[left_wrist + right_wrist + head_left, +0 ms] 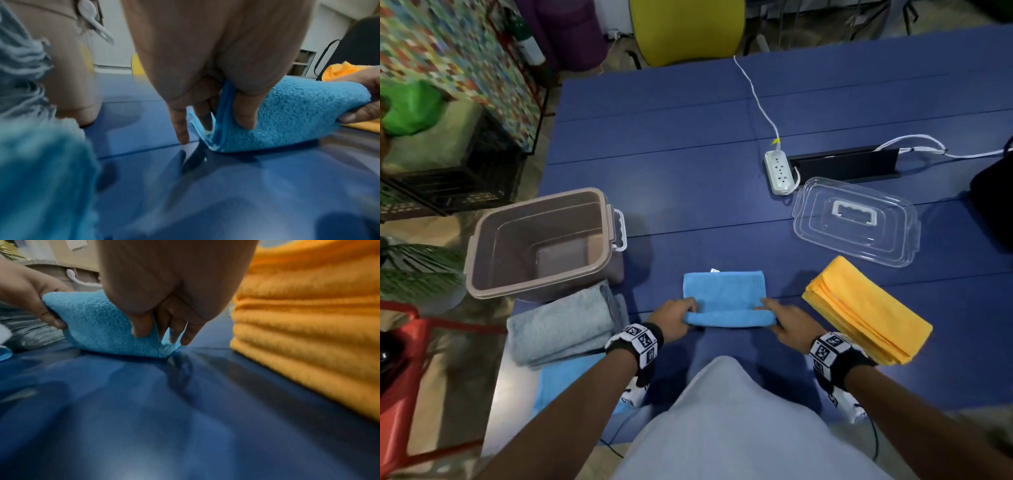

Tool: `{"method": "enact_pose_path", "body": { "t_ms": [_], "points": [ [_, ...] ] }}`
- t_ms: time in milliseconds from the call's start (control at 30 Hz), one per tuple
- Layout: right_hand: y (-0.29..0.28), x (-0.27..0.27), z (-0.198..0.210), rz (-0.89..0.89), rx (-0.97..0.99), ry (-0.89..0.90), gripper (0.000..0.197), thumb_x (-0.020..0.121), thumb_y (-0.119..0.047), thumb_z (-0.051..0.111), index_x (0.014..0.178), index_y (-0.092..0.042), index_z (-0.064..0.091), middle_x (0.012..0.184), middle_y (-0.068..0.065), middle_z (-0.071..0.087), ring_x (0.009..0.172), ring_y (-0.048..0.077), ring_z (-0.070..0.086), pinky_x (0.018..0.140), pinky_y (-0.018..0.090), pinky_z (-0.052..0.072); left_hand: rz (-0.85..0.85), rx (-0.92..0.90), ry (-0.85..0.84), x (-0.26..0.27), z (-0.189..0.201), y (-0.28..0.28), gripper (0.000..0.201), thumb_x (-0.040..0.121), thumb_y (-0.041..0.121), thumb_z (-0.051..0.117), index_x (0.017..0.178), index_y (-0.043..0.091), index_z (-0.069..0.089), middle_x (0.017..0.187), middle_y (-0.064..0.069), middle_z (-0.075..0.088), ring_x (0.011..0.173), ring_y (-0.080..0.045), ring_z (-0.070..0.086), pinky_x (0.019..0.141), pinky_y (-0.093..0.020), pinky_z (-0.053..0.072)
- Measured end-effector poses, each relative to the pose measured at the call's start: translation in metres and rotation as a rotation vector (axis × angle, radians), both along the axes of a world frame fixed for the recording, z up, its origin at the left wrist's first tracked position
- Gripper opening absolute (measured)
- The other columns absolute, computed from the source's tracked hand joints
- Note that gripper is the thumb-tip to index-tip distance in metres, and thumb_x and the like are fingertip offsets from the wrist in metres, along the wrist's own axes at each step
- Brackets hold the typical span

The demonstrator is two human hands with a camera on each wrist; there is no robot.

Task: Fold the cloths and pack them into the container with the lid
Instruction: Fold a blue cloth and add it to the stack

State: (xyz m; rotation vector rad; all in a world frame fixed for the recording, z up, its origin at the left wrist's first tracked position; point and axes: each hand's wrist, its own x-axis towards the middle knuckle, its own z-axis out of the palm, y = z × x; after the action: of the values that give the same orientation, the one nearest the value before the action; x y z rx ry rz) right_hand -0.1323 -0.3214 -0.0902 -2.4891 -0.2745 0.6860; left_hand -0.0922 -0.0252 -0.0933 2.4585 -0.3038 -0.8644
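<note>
— cloth under the gray towel (561,325) at 8 o'clock: mostly hidden, only a blue edge shows. both wrist views are blurred.
— and the hands?
— left hand (674,317) and right hand (789,322) each pinch an end of the blue cloth (726,294), its near edge rolled over, on the table (688,144).
— container (541,240)?
— 10 o'clock of it, open; lid (856,221) at 2, yellow cloths (866,308) at 3.
</note>
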Motion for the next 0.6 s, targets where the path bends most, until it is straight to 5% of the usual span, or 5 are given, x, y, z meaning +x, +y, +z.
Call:
{"method": "enact_pose_path", "body": {
  "t_ms": [200, 333, 467, 600],
  "points": [
    [-0.001, 0.010, -0.015, -0.315, 0.188, 0.025, 0.020, 0.095, -0.024, 0.056, 0.110, -0.011, 0.052, 0.101, 0.008, 0.069, 0.096, 0.026, 0.066, 0.080, 0.038, 0.050, 0.153, -0.080, 0.012, 0.011, 0.002, -0.004, 0.013, 0.089, 0.015, 0.062, 0.099, 0.018, 0.055, 0.096, -0.003, 0.064, 0.088, -0.023, 0.059, 0.076, -0.028, 0.044],
    [0.007, 0.033, -0.012, -0.426, 0.140, 0.088, 0.018, 0.097, -0.030, 0.053, 0.095, -0.012, 0.051, 0.095, 0.005, 0.064, 0.095, 0.027, 0.062, 0.072, 0.029, 0.040, 0.360, -0.203, 0.089, 0.027, -0.006, -0.005, 0.027, 0.094, 0.019, 0.060, 0.119, 0.010, 0.062, 0.115, -0.004, 0.068, 0.106, -0.022, 0.063, 0.095, -0.035, 0.049],
    [0.019, 0.047, -0.015, -0.484, 0.019, 0.057, 0.027, 0.095, -0.029, 0.053, 0.104, -0.004, 0.054, 0.109, 0.017, 0.059, 0.103, 0.033, 0.056, 0.082, 0.033, 0.040, 0.567, -0.061, 0.078, 0.036, -0.015, -0.017, 0.034, 0.086, 0.027, 0.063, 0.114, 0.007, 0.063, 0.112, -0.005, 0.066, 0.102, -0.023, 0.063, 0.083, -0.028, 0.048],
    [0.036, 0.053, -0.010, -0.529, -0.008, 0.066, 0.048, 0.090, -0.022, 0.061, 0.127, 0.003, 0.043, 0.130, 0.022, 0.041, 0.118, 0.036, 0.046, 0.101, 0.038, 0.035, 0.687, 0.138, 0.060, 0.034, -0.017, -0.041, 0.049, 0.083, 0.023, 0.060, 0.123, -0.003, 0.049, 0.128, -0.021, 0.051, 0.119, -0.037, 0.050, 0.100, -0.037, 0.040]
  ]
}}
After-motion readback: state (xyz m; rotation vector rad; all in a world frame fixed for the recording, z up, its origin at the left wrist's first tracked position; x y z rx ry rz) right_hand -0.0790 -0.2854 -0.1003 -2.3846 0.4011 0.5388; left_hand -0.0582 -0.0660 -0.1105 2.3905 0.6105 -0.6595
